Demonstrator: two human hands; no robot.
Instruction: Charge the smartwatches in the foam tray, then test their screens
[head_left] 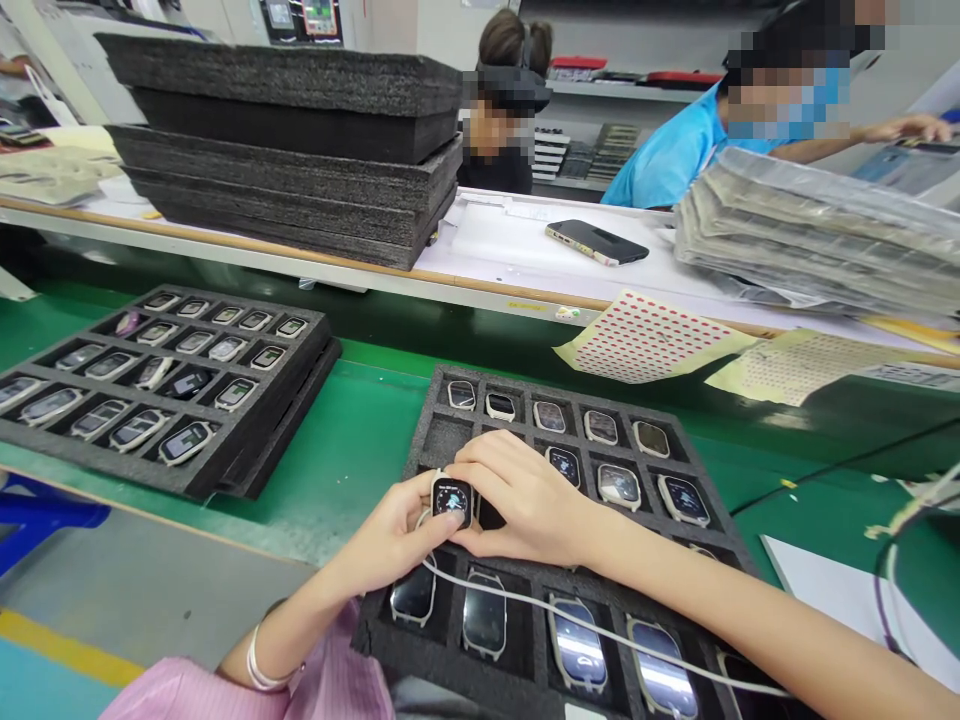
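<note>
A smartwatch (451, 500) without a strap, its screen lit with a watch face, is held between my two hands. My left hand (390, 530) grips it from the left, with the thumb on the lower screen. From the right, my right hand (529, 500) has its fingers closed on the watch's edge. A white cable (540, 602) runs from under my left hand across to the right; its end is hidden. Beneath my hands lies a black foam tray (517, 635) with several watches in its compartments, some dark, some lit.
Another foam tray of watches (202, 480) lies left on the green table (337, 440). Stacked foam trays (292, 150), a phone (596, 242) and plastic trays (817, 235) stand on the shelf. Sticker sheets (649, 338) hang from its edge. Two people are beyond it.
</note>
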